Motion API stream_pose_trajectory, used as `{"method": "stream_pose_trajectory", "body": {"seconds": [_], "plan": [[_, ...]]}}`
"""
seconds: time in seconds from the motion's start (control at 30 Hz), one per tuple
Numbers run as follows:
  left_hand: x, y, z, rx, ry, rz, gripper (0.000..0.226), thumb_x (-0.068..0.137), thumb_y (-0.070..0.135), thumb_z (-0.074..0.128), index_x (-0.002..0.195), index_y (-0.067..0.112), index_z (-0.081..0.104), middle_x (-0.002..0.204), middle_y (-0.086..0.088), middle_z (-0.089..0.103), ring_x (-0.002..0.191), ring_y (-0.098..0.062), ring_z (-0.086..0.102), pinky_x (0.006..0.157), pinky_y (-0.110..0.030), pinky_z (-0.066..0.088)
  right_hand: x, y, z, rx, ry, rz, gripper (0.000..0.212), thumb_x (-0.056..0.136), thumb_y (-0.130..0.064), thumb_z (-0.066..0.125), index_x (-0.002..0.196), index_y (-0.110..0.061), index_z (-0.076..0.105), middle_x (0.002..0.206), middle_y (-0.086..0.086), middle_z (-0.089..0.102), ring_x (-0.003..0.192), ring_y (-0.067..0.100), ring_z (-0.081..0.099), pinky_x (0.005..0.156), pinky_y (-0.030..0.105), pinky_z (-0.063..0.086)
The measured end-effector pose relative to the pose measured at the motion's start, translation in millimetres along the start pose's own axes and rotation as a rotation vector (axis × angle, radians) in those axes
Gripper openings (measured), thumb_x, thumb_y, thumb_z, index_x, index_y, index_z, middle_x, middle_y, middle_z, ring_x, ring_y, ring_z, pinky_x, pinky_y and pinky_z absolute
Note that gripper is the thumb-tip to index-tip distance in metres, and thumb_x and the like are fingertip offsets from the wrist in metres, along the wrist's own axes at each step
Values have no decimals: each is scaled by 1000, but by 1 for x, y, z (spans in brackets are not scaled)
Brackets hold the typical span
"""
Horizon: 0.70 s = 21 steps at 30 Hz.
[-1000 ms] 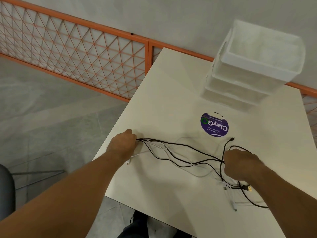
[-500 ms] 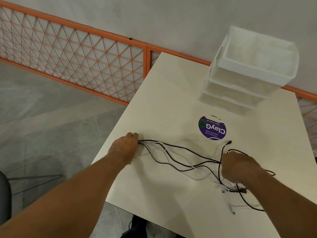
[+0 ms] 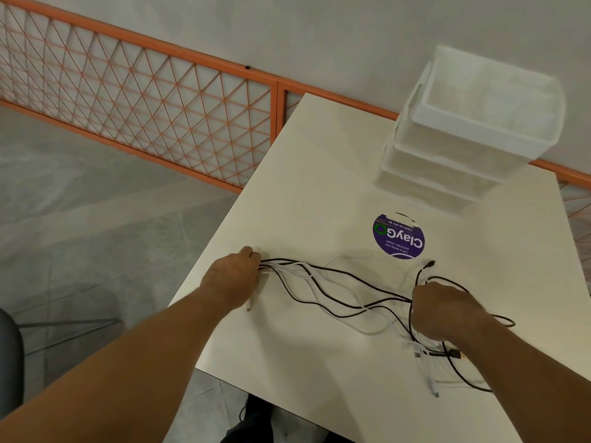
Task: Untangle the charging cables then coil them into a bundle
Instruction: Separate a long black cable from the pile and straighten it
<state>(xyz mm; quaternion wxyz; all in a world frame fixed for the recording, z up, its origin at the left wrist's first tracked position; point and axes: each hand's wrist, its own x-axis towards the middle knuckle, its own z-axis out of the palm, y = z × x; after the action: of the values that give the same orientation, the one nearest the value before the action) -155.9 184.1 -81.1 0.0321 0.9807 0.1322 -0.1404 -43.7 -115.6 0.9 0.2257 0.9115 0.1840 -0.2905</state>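
Observation:
Several thin black and white charging cables (image 3: 335, 289) lie stretched across the white table (image 3: 319, 174) between my two hands. My left hand (image 3: 233, 279) pinches one gathered end of them near the table's left edge. My right hand (image 3: 444, 311) is closed on the strands at the right, where black loops curl around it. Loose plug ends (image 3: 438, 353) and a white connector (image 3: 435, 393) trail below my right wrist. A black plug tip (image 3: 431, 263) points up above my right hand.
A stack of white plastic bins (image 3: 460, 145) stands at the table's far right. A round purple sticker (image 3: 398, 236) is on the tabletop behind the cables. An orange mesh railing (image 3: 144, 100) runs along the wall. A dark chair edge (image 3: 9, 362) shows at the far left.
Both hands have kept their grip on the cables. My left hand has shifted slightly, and the strands between the hands lie a bit straighter.

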Motion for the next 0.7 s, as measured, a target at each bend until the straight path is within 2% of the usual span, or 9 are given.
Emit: {"method": "stream_pose_trajectory", "body": {"seconds": [0.03, 0.1, 0.23, 0.33, 0.57, 0.7], "plan": [[0, 2, 0, 38, -3, -10, 19, 96, 16, 48, 115, 14, 50, 116, -3, 52, 91, -24, 61, 67, -34, 45, 0, 0, 0, -1, -1, 0, 30, 92, -21, 43, 120, -17, 54, 123, 1, 56, 109, 20, 58, 88, 29, 47], [1, 7, -1, 101, -43, -35, 29, 90, 7, 55, 118, 12, 48, 116, -5, 52, 94, -24, 62, 67, -32, 42, -1, -1, 0, 1, -6, 2, 30, 92, -21, 43, 120, -16, 54, 124, 2, 55, 111, 21, 57, 89, 30, 47], [6, 17, 1, 200, -82, -53, 47, 82, 4, 67, 122, 7, 42, 117, -9, 52, 98, -23, 64, 66, -31, 42, -1, -1, 2, 23, 2, 4, 30, 92, -19, 43, 119, -15, 54, 123, 3, 56, 110, 21, 58, 88, 29, 47], [6, 20, 6, 165, -62, -117, 40, 87, 8, 63, 120, 8, 39, 115, -7, 55, 95, -23, 66, 68, -32, 44, -1, 0, 3, 43, 1, 10, 30, 91, -18, 44, 119, -14, 55, 123, 3, 57, 109, 21, 59, 87, 28, 48], [8, 22, 0, 211, -39, -159, 39, 85, 11, 65, 119, 12, 46, 114, -3, 56, 99, -21, 63, 71, -31, 34, 2, 2, 8, 67, -11, 8, 30, 92, -17, 44, 120, -12, 54, 124, 6, 57, 111, 21, 58, 86, 26, 46], [-1, 24, 2, 210, -5, -159, 35, 86, 7, 57, 118, 10, 43, 113, -5, 51, 91, -20, 61, 66, -30, 35, 3, 4, 9, 99, 1, 12, 30, 93, -19, 44, 121, -13, 54, 125, 5, 56, 111, 21, 58, 86, 26, 46]]}}
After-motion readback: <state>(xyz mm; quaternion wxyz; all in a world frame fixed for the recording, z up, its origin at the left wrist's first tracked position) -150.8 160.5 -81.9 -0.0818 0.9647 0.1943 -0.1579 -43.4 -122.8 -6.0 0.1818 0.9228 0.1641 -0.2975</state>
